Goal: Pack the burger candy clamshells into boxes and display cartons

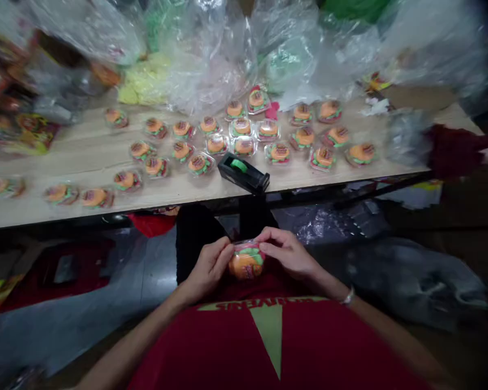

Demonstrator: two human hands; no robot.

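Observation:
Above my lap, in front of the table edge, I hold a clear plastic box with a toy burger in it, orange bun and green layer showing. My left hand grips its left side, thumb and fingers closed. On the other side, my right hand pinches the upper right corner of the box. Straight ahead, a black tape dispenser with a green roll sits at the table's front edge. Several more boxed toy burgers stand in loose rows on the wooden table.
Clear plastic bags are heaped along the back of the table, with a yellow bundle among them. Colourful packets lie at the left. A dark red cloth hangs at the right end. A grey bag rests low at the right.

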